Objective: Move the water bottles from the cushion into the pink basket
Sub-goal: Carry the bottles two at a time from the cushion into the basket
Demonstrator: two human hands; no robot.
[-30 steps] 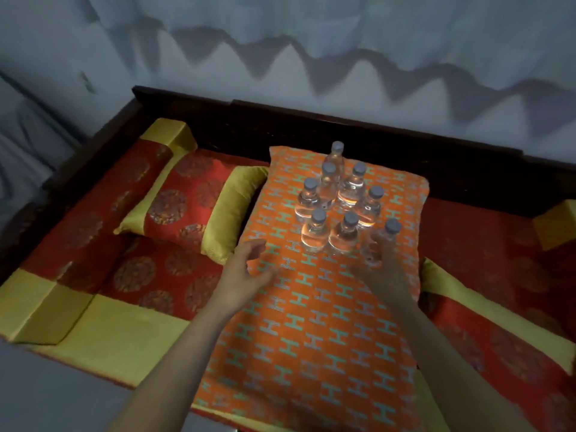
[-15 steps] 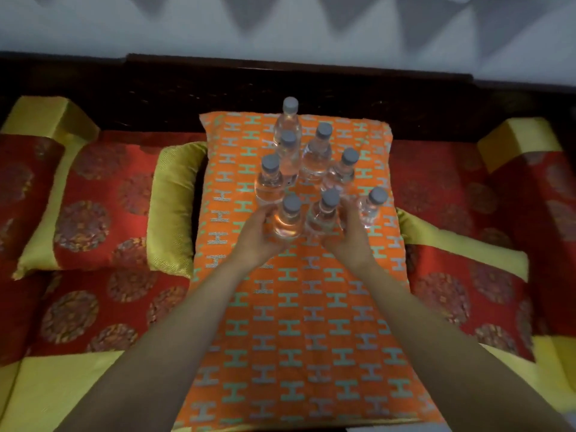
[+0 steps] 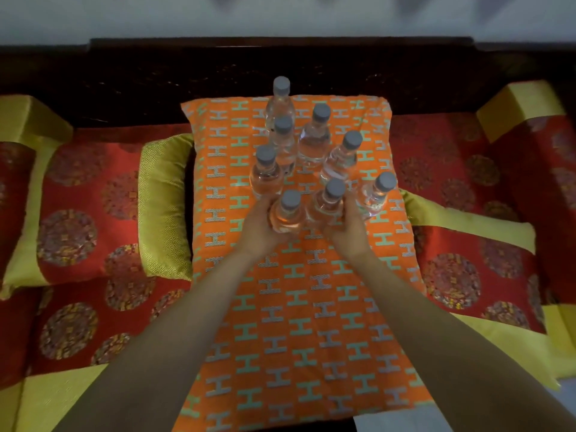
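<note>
Several clear water bottles with grey caps stand upright in a cluster on the far half of an orange cushion (image 3: 299,322) patterned with H shapes. My left hand (image 3: 260,227) is wrapped around the nearest left bottle (image 3: 288,213). My right hand (image 3: 346,227) grips the nearest right bottle (image 3: 327,202). Both bottles still stand on the cushion. Another bottle (image 3: 375,193) stands just right of my right hand. No pink basket is in view.
The cushion lies on a dark wooden bench (image 3: 187,73) with red and gold seat pads. A red and gold pillow (image 3: 103,210) lies to the left, another gold-edged cushion (image 3: 467,244) to the right. A pale wall is behind.
Both hands reached forward from the cushion's middle and closed on the two nearest bottles. The view swung to face the cushion squarely.
</note>
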